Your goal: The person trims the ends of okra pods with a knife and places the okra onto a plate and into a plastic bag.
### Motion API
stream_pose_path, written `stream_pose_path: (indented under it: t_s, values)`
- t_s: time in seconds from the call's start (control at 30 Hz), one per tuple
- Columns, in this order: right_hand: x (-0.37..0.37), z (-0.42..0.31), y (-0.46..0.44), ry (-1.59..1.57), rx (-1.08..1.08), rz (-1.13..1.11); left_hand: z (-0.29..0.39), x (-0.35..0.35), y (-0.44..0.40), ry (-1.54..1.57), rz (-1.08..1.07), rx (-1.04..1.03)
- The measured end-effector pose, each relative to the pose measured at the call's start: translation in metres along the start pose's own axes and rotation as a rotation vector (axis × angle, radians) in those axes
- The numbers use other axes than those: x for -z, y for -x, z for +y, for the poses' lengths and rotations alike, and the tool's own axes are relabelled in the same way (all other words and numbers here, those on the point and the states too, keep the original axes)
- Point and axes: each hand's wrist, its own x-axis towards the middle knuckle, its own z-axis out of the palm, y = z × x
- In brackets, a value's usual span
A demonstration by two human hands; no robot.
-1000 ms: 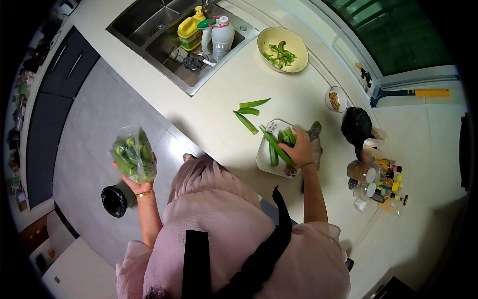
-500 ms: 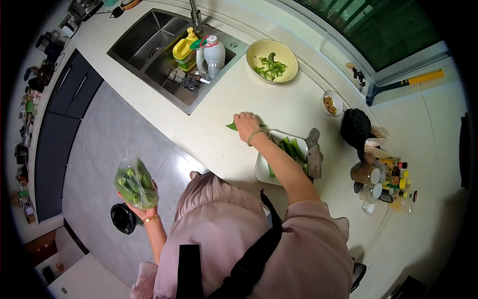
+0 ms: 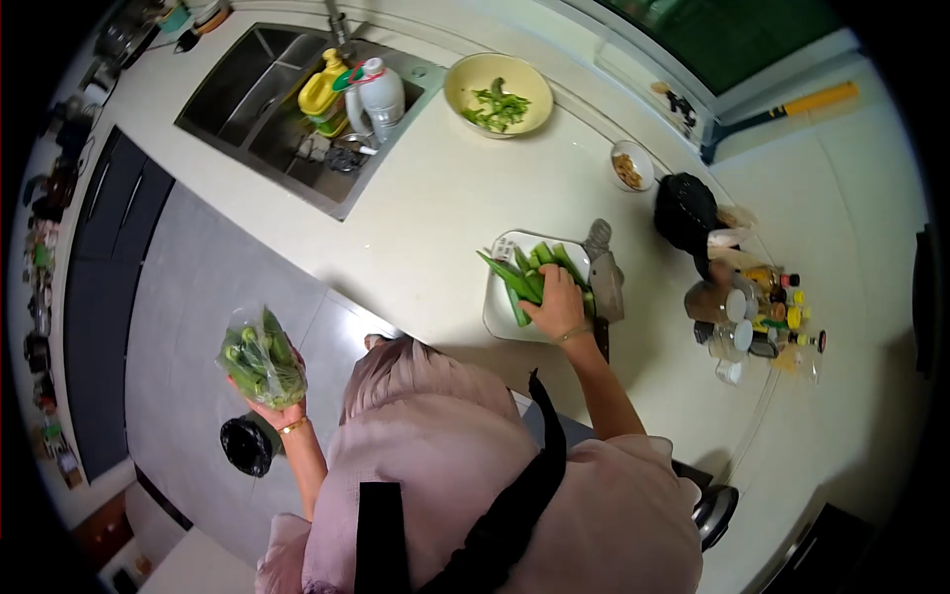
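My left hand (image 3: 272,411) is wrapped around the underside of a clear plastic bag (image 3: 259,356) filled with green okra pods, held out over the floor beside the counter. Over a white square plate (image 3: 495,317) on the counter, my right hand (image 3: 559,305) has its fingers closed on a green okra pod (image 3: 512,276), whose pointed tip sticks out to the left. More long okra pods lie on the plate under and around these fingers. A cleaver (image 3: 608,284) rests along the plate's right edge, its dark handle toward me.
A cream bowl (image 3: 539,97) holding cut green pieces stands near the sink (image 3: 341,203), where yellow and white bottles sit. Farther right are a small bowl (image 3: 645,158), a black bag (image 3: 685,213) and several jars (image 3: 732,337). A black-lined bin (image 3: 245,445) stands on the floor.
My right hand has moved from the bare counter left of the plate to over the plate, bringing an okra pod with it. My left hand still holds the bag.
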Motion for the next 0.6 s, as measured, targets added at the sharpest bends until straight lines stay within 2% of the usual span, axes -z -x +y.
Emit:
stream_pose_path:
  t_s: [0.07,0.13,0.17,0.23,0.3,0.33,0.4,0.53,0.6]
  values:
    - [0.002,0.01,0.011,0.023,-0.02,0.057,-0.005,0.0,-0.005,-0.025,-0.013,0.05]
    - [0.003,0.03,0.02,-0.194,-0.05,0.288,-0.01,-0.012,-0.004,-0.019,-0.051,0.086]
    - [0.001,0.043,0.027,-0.241,-0.133,0.341,-0.011,-0.012,-0.007,-0.025,-0.054,0.092]
    - [0.008,0.064,0.043,-0.175,-0.357,0.344,-0.013,-0.012,-0.008,-0.056,0.019,0.068]
    - [-0.001,0.104,0.066,0.06,-0.36,0.345,-0.017,-0.018,-0.008,-0.055,0.019,0.067]
    - [0.005,0.107,0.08,0.041,-0.346,0.344,-0.015,-0.03,0.004,-0.058,0.017,0.054]
    - [0.001,0.113,0.092,0.061,-0.603,0.109,-0.018,-0.029,-0.001,-0.039,-0.001,0.058]
    - [-0.021,0.12,0.106,0.068,-0.656,0.042,-0.016,-0.03,0.001,-0.039,-0.038,0.088]
    - [-0.025,0.124,0.113,-0.099,-0.599,0.177,-0.012,-0.035,0.009,-0.051,-0.059,0.091]
